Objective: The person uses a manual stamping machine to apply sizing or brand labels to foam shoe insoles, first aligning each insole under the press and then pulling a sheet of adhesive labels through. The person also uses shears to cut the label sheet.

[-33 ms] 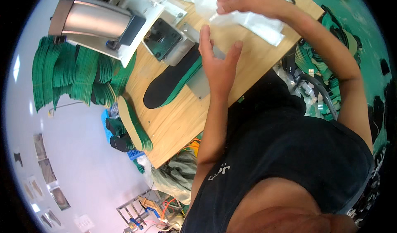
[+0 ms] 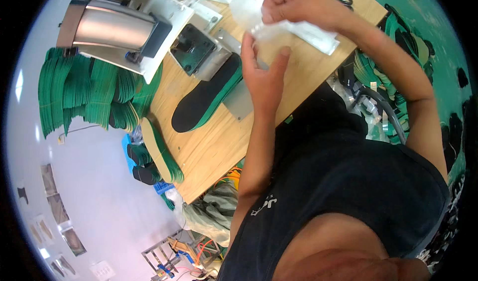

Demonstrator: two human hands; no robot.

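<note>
My right hand (image 2: 294, 6) is at the top of the view with its fingers curled and pinched at a thin translucent white sheet (image 2: 245, 12). The sheet hangs loosely around the fingertips, partly blurred. Below it, my left hand (image 2: 264, 76) is raised with thumb and forefinger spread apart, empty, its fingertips close to the sheet's lower edge. Left of this hand lies a shoe insole (image 2: 199, 104), black on top with a green side, on the wooden table (image 2: 209, 154). Its far end reaches beside a metal block on the press machine (image 2: 117, 27).
Thick stacks of green insoles (image 2: 74, 89) stand beyond the table at left. Another stack with a beige top (image 2: 159, 149) sits at the table's left edge. White strips (image 2: 318, 38) lie under my right wrist. Heaped green and black pieces (image 2: 373, 67) are at the right.
The translucent sheet has shifted slightly left and down at my right fingers. My right hand has dropped a little; my left hand stays nearly in place. The insole looks unmoved.
</note>
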